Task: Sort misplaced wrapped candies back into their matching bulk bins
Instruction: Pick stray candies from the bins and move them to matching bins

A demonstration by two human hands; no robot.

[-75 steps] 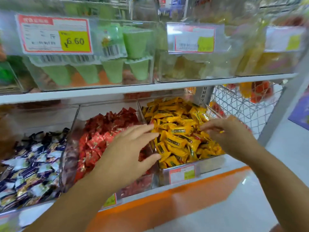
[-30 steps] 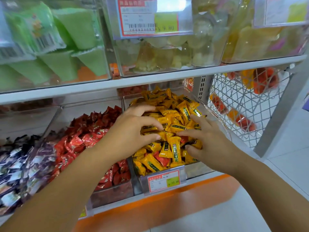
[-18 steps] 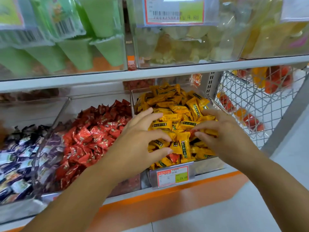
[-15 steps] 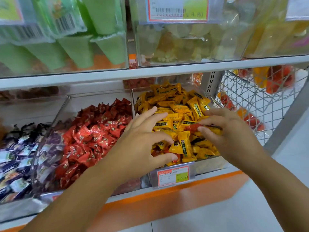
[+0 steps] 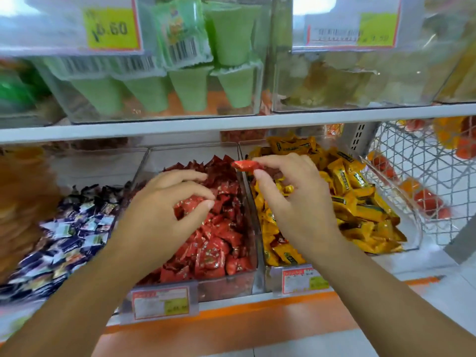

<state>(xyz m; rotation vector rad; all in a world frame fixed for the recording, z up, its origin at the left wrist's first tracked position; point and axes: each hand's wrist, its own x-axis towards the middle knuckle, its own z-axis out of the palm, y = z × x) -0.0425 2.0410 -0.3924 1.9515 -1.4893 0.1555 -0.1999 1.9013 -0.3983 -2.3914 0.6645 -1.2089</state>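
Since motion blur smears most print, little of it reads. Nearest: front price tag on the red bin and second front tag on the yellow bin. Both are red-bordered with a yellow-green patch, text illegible.

Over the red bin, the left hand has its fingers curled round a red-wrapped piece, thumb and fingertips close together. Over the yellow bin's left side, the right hand pinches the red candy between thumb and forefinger. Hands are apart, not touching.

The red candy is in the air above the clear divider between the two bins. Its long axis runs left-right, about level. The free end points left toward the red bin; the other end is hidden in the pinch. Wrapper print unreadable.

The yellow candies carry a dark band with lettering, too blurred to read. Left of the red bin are dark blue and white candies. Far right is a wire basket.

Above, the upper shelf holds green cone packs with barcodes. The upper left tag reads "6.60" on yellow. The upper right tag shows a barcode, price blurred.
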